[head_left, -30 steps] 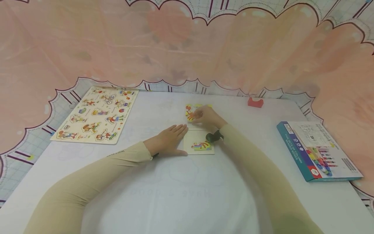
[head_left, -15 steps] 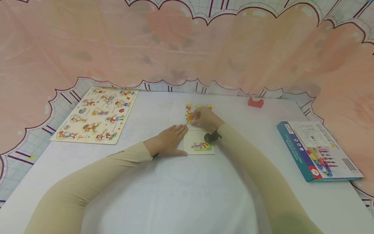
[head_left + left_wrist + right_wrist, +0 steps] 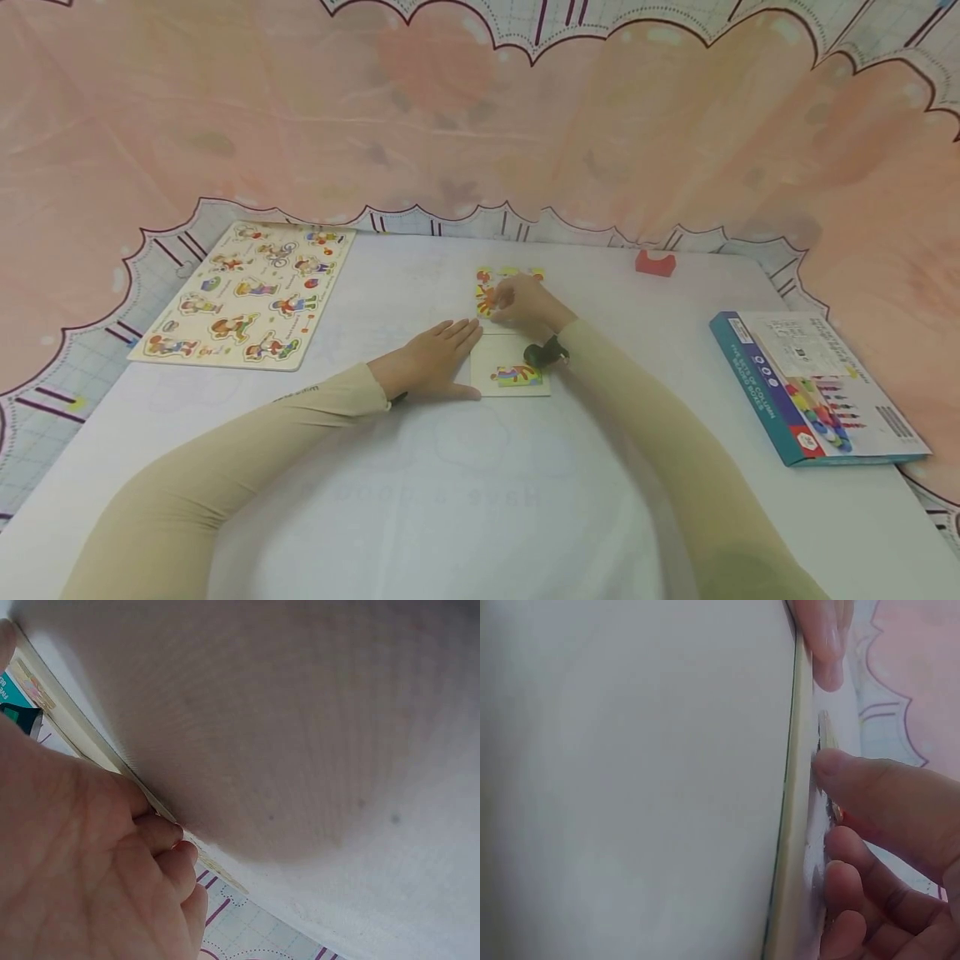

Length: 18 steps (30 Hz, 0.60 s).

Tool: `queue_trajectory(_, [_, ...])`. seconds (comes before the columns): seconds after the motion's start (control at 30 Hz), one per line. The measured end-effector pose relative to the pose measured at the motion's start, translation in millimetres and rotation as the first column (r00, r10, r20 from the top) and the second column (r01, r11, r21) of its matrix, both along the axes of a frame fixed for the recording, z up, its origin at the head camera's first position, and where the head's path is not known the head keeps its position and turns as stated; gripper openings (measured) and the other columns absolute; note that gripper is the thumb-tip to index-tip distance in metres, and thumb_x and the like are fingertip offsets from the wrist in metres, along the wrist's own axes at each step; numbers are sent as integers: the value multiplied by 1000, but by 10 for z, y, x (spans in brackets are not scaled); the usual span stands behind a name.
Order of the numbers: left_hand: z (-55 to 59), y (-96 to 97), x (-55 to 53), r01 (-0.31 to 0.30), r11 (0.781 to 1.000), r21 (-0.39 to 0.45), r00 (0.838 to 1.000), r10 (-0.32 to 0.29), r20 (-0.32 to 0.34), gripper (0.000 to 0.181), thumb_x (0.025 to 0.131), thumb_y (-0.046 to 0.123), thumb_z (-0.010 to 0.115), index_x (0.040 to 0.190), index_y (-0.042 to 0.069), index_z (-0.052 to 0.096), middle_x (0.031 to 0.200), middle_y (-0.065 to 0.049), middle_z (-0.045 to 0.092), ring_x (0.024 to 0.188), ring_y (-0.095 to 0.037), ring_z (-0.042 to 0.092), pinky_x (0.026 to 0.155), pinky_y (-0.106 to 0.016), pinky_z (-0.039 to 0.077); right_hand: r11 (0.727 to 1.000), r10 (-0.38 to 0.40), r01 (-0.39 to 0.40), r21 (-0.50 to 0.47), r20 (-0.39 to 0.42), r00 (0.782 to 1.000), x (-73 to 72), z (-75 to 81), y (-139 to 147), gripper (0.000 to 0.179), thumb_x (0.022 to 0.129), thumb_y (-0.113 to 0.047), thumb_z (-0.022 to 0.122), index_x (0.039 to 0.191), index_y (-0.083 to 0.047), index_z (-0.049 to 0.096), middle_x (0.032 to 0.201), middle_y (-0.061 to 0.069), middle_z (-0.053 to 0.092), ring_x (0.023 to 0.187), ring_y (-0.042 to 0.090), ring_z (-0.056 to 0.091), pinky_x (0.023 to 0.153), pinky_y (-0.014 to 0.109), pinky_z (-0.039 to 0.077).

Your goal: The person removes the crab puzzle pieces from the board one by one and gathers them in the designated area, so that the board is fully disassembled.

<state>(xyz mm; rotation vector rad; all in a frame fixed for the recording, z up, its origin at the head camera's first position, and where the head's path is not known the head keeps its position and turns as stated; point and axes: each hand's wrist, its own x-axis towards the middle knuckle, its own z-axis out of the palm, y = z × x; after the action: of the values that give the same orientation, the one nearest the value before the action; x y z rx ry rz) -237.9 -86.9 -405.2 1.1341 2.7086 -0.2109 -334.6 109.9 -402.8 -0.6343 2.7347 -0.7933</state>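
Observation:
On the white table lies a small cream puzzle board (image 3: 486, 354), with a yellow-green printed puzzle piece (image 3: 519, 377) on its near part. My left hand (image 3: 431, 362) rests flat at the board's left side, fingers extended and thumb by the near corner. In the left wrist view, fingers (image 3: 161, 832) lie along the board's edge. Just beyond the board is a patch of bright puzzle pieces (image 3: 483, 287), partly hidden by my right hand (image 3: 528, 302). Its thumb and curled fingers pinch at a thin puzzle piece (image 3: 824, 729) there, seen edge-on in the right wrist view.
A large cream picture puzzle (image 3: 247, 292) of figures lies at the back left. On the right is a blue and white box (image 3: 817, 392) of beads. A red notched block (image 3: 656, 263) sits near the back edge, before a peach patterned cloth (image 3: 450, 125).
My right hand has shifted very slightly left over the bright pieces. The left hand and the board keep their places.

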Motion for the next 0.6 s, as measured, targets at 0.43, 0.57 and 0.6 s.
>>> queue_trajectory(0.43, [42, -2, 27, -7, 1000, -1, 1000, 7, 15, 99, 86, 68, 44, 149, -2, 14, 157, -18, 12, 146, -30, 14, 120, -42, 14, 999, 7, -6, -32, 33, 999, 47, 14, -15, 30, 79, -15, 75, 106, -3, 69, 101, 14, 69, 91, 24, 61, 85, 33, 51])
queue_trajectory(0.57, [39, -3, 27, -5, 1000, 1, 1000, 5, 15, 99, 87, 68, 43, 149, -2, 13, 157, -18, 12, 146, -30, 13, 120, -42, 14, 999, 24, -25, -49, -16, 1000, 72, 22, 50, 34, 78, -17, 76, 110, -5, 68, 102, 12, 69, 93, 23, 62, 87, 34, 51])
queue_trajectory(0.6, [38, -3, 26, -3, 1000, -1, 1000, 3, 15, 99, 87, 68, 43, 149, -2, 13, 157, -18, 11, 146, -31, 13, 120, -42, 14, 998, 31, -33, -55, -31, 999, 92, 39, 73, 35, 79, -18, 76, 110, -5, 68, 102, 13, 69, 93, 24, 63, 87, 34, 52])
